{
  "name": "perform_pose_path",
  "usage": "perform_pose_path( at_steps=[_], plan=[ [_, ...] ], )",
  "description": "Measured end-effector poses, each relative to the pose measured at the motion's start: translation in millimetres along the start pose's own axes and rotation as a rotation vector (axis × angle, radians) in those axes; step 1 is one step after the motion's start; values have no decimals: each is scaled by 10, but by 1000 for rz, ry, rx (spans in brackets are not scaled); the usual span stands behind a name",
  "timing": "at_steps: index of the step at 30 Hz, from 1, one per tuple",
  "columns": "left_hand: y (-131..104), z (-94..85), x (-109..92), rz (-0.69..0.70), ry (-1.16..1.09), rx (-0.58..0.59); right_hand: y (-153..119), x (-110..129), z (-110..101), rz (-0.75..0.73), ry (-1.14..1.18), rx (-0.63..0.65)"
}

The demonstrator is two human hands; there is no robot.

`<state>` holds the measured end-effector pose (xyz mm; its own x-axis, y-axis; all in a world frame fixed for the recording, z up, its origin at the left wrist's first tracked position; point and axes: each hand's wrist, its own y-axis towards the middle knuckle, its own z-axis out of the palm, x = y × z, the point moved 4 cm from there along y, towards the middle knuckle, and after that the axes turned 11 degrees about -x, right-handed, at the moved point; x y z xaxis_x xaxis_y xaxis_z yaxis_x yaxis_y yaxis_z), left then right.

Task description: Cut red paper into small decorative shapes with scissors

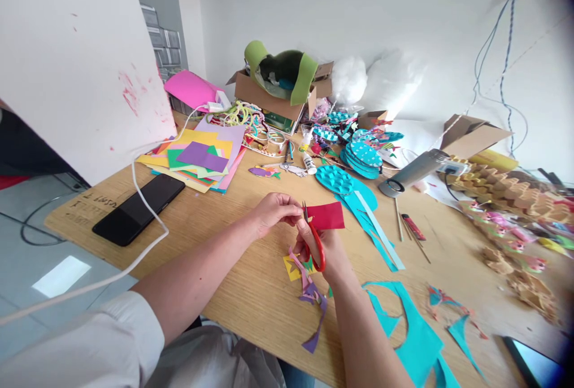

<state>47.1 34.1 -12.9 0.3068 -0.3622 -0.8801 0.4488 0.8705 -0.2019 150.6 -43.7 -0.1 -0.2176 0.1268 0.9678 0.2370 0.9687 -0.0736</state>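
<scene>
My right hand (329, 250) holds red-handled scissors (319, 250), blades pointing up and away from me. A dark red piece of paper (327, 216) lies at the blades, over the fingers of my right hand. Just left of the blades is my left hand (278, 214), its thumb and fingertips pinched together; whatever is between them is too small to make out. Below the hands, purple and pink scraps (314, 295) and a yellow scrap (291, 268) rest on the wooden table (242, 274).
Coloured sheets (201, 158) and a black phone (139, 208) with a white cable (139, 182) are at left. Turquoise scraps (417, 340) lie at right front. Farther back are a bottle (415, 173), glue (309, 164), turquoise discs (334, 180) and a cardboard box (251, 92).
</scene>
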Motion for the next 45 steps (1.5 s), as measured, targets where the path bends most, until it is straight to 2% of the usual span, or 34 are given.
perform_pose_path(
  at_steps=[10, 19, 45],
  plan=[
    [8, -8, -2, -13, 10, -23, -27, 24, -11, -1, -66, -6],
    [5, 5, 19, -14, 15, -1, -11, 14, -7, -11, -11, -20],
    [12, -2, 1, -26, 19, -3, -30, 41, -49, 14, -181, -8]
  ],
)
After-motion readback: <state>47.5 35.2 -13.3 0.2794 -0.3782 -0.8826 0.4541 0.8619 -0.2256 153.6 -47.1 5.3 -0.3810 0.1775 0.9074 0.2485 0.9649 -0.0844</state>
